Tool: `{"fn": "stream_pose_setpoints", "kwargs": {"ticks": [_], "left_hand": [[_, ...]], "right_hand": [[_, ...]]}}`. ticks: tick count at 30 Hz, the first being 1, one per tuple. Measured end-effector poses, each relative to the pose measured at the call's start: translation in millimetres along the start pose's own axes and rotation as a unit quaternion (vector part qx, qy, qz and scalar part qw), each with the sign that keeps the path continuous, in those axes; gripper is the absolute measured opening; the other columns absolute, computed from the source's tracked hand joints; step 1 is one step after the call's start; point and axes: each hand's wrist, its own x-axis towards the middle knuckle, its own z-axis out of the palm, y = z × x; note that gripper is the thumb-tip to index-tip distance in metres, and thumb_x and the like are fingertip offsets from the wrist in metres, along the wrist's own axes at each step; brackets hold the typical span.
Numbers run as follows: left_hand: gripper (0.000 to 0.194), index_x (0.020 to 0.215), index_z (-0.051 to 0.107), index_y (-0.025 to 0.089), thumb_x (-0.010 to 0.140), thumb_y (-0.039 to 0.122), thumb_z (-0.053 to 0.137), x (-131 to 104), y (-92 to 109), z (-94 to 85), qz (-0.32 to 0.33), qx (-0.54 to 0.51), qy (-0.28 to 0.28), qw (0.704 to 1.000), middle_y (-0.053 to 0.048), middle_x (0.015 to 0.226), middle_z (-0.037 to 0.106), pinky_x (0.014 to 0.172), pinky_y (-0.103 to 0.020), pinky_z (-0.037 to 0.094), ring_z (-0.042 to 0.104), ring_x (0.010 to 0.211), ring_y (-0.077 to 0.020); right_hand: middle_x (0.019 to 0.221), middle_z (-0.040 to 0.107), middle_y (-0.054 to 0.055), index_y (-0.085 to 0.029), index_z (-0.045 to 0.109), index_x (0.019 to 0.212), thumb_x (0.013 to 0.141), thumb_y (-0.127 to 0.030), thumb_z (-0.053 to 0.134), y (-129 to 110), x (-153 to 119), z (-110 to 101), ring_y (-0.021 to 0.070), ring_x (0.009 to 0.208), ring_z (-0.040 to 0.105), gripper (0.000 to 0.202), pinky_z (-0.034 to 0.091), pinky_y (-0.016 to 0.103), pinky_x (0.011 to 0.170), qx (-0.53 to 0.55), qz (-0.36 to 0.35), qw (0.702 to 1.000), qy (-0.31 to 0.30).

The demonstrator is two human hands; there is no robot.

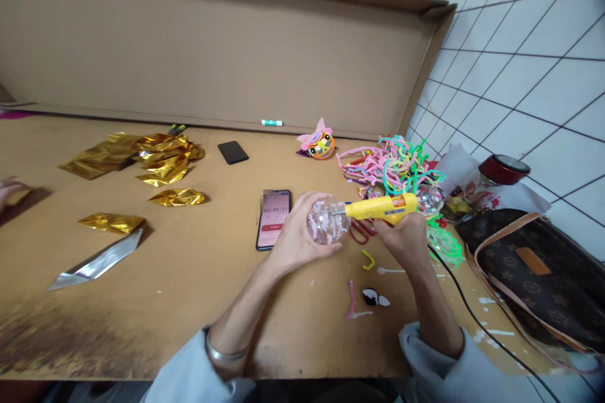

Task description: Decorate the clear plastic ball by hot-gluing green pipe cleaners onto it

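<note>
While left hand (297, 234) holds a clear ball (327, 223) well inside the table edge (302, 375), right hand (404, 238) grips glue gun (375, 208)

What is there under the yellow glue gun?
Beneath the glue gun, red handle loops are partly visible. The rest cannot be seen: the glue gun and the right hand cover it.

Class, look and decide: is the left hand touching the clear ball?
Touching. The head view shows the left hand curled around the clear ball, its thumb against the lower edge.
</note>
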Motion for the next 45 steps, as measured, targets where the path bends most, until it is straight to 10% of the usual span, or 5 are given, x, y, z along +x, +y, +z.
{"fn": "stream_pose_setpoints", "kwargs": {"ticks": [45], "left_hand": [[0.081,0.127,0.047,0.025,0.055,0.026,0.084,-1.0,0.9,2.3,0.014,-0.012,-0.029,0.999,-0.01,0.131,0.054,0.108,-0.052,0.042,0.054,0.122,-0.0312]], "right_hand": [[0.054,0.061,0.003,-0.02,0.055,0.053,0.069,-0.034,0.056,4.6,-0.2,3.0,0.0191,0.052,0.06,0.021,0.046,0.029,0.054,-0.012,0.038,0.999,0.014]]}}
